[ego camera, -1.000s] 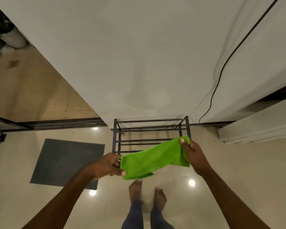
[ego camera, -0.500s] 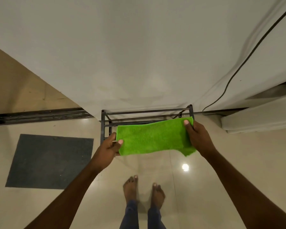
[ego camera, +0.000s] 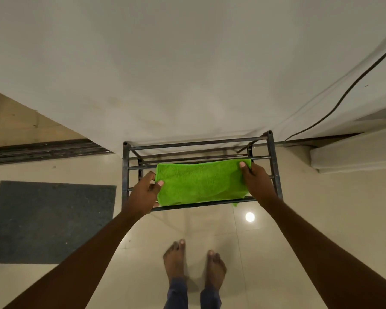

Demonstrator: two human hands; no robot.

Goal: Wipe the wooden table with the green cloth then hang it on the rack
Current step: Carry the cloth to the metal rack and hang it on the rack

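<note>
We hold green cloth (ego camera: 201, 181) over rack (ego camera: 196, 143), left hand (ego camera: 143, 192) and right hand (ego camera: 258, 182) each pinching an end; released between the rack's bars, it could fall through.

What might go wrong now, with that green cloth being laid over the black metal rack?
The bright green cloth is held flat over the spaced bars of the black metal rack, not draped over one; when the left hand and right hand let go, it may sag through and drop to the glossy tiled floor. One corner pokes past the front bar, so it might slide off there.
</note>
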